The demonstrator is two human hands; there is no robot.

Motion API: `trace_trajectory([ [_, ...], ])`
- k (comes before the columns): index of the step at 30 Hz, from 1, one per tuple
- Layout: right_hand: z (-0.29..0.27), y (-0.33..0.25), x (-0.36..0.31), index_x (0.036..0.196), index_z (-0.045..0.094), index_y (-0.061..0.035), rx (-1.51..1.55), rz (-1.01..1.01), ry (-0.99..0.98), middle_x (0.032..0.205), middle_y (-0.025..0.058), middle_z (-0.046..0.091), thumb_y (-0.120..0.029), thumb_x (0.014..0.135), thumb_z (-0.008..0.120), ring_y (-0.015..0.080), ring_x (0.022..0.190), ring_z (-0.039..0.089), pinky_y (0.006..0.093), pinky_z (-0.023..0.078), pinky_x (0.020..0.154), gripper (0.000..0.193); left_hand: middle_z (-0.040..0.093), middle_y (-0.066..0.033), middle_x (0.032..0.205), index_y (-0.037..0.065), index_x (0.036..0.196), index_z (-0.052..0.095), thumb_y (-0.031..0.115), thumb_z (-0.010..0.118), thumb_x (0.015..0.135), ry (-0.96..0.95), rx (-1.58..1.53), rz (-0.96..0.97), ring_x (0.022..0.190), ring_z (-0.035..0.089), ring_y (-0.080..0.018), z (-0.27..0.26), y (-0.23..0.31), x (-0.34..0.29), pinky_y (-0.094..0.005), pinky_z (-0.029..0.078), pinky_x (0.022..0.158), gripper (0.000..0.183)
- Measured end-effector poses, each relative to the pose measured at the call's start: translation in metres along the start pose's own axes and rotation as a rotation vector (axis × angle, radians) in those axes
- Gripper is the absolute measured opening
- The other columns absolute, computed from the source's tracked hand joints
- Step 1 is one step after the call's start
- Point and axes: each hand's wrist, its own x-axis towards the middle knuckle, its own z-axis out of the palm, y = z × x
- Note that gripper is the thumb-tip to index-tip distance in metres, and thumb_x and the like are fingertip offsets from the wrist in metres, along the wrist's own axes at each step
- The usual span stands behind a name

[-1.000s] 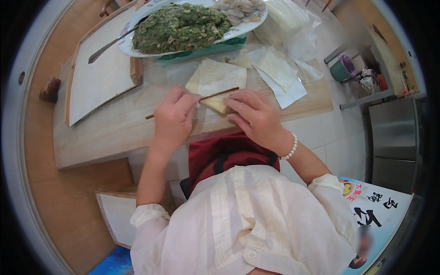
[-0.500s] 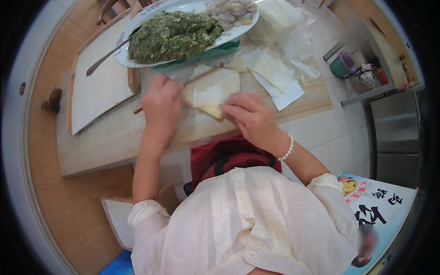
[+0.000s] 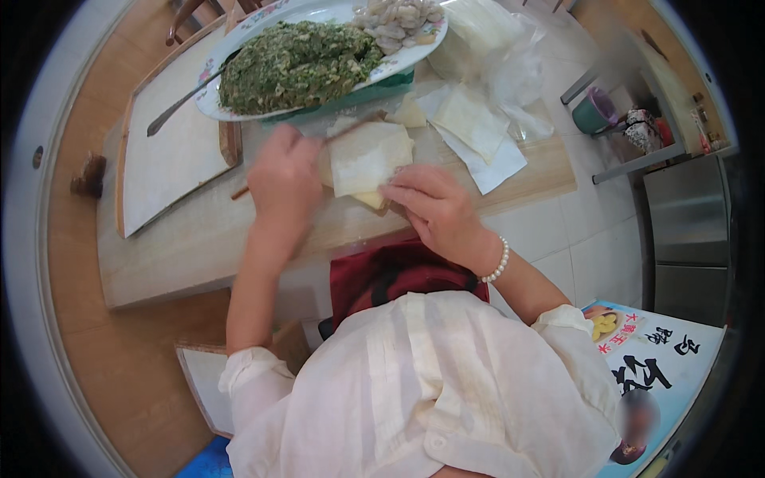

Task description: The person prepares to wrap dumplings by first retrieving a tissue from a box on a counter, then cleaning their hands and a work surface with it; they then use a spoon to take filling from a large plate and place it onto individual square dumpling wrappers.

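A small stack of square, pale yellow dough wrappers (image 3: pixel 370 159) lies on the wooden board in front of me. The thumb and fingers of my right hand (image 3: pixel 434 203) are pinched at the stack's lower right corner. My left hand (image 3: pixel 285 179) is at the stack's left side, smeared by motion, so its grip is unclear. A thin brown wooden stick (image 3: pixel 351 127) slants along the stack's far side. Its other end comes out left of my left hand, and its middle is hidden there. More wrappers (image 3: pixel 472 123) rest on white paper (image 3: pixel 502 166) to the right.
Beyond the stack, a large oval plate (image 3: pixel 209 94) bears chopped green filling (image 3: pixel 299 68), peeled shrimp (image 3: pixel 397 22) and a metal spoon (image 3: pixel 179 105). A white wood-edged tray (image 3: pixel 171 163) is at left. A clear plastic bag (image 3: pixel 518 76) lies far right on the wooden board (image 3: pixel 183 255).
The top wrapper has shifted toward me and now covers more of the stack's lower edge. My left hand is blurred in both frames, while my right hand keeps its place at the corner.
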Motion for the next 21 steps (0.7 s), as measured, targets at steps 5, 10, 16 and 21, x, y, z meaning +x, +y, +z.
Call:
trace_trajectory([
  [5,0.001,-0.001,0.001,0.1,0.066,-0.0028,0.002,-0.009,-0.009,0.1,0.0097,0.06,0.005,0.07,0.065,0.0287,0.097,0.059,0.039,0.049,0.084,0.031,0.055,-0.0083,0.079,0.007,0.08,0.064,0.005,0.059,0.073,-0.005,0.059,0.052,0.07,0.059,-0.0296,0.005,0.002,0.003,-0.0403,0.048,0.057,0.009],
  [10,-0.007,0.0,0.011,0.1,0.066,-0.0031,-0.052,-0.019,0.014,0.099,0.0095,0.06,0.003,0.069,0.067,0.0285,0.096,0.059,0.0377,0.049,0.083,0.032,0.057,-0.0105,0.081,0.007,0.085,0.067,0.002,0.063,0.076,0.015,-0.032,-0.062,0.07,0.06,-0.0305,-0.013,0.006,-0.002,-0.0387,0.048,0.058,0.011],
  [16,-0.006,0.007,0.014,0.095,0.067,-0.0047,-0.045,-0.027,-0.021,0.092,0.0076,0.063,0.007,0.067,0.064,0.0278,0.087,0.061,0.0376,0.051,0.076,0.03,0.057,-0.0086,0.08,0.008,0.081,0.065,0.003,0.059,0.076,0.058,-0.075,-0.054,0.069,0.06,-0.0296,0.006,-0.005,-0.008,-0.0397,0.048,0.057,0.009],
  [21,-0.005,0.009,0.013,0.087,0.064,-0.007,-0.111,-0.111,0.015,0.087,0.005,0.06,0.0,0.067,0.069,0.0252,0.081,0.06,0.0349,0.05,0.069,0.022,0.057,-0.0088,0.081,0.007,0.081,0.063,0.003,0.058,0.077,-0.048,-0.109,0.064,0.069,0.06,-0.0305,0.004,0.01,-0.007,-0.04,0.048,0.057,0.008],
])
